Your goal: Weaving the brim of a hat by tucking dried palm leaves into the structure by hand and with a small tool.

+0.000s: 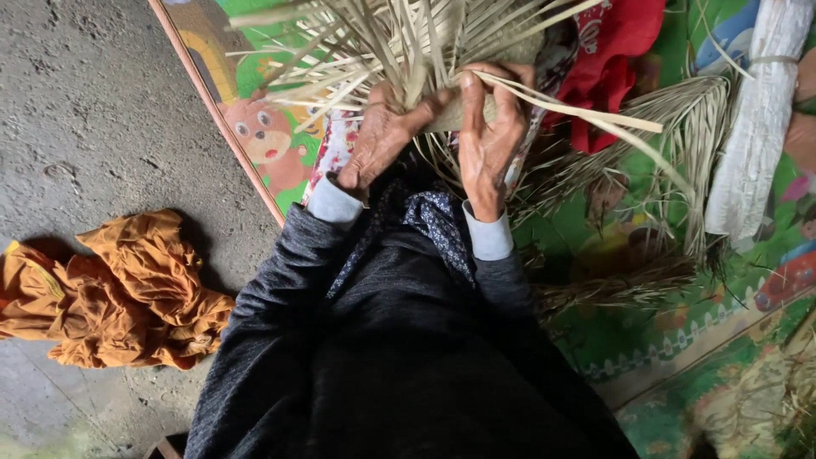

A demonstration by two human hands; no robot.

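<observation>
My left hand (pixel 382 136) and my right hand (pixel 490 136) are both closed on a half-woven piece of pale dried palm strips (pixel 399 42), held over my lap. Loose strip ends fan upward and to the left. My right hand's fingers pinch a pair of long flat strips (pixel 586 112) that trail off to the right. Dark sleeves with pale grey cuffs cover both arms. The woven core between the hands is mostly hidden by the fingers.
A colourful cartoon-printed mat (pixel 255 93) lies under me, its edge against a grey concrete floor (pixel 85 102). An orange cloth (pixel 119 293) is crumpled on the floor at left. At right lie a red cloth (pixel 616 51), dried palm leaves (pixel 680 127) and a white tied bundle (pixel 756 127).
</observation>
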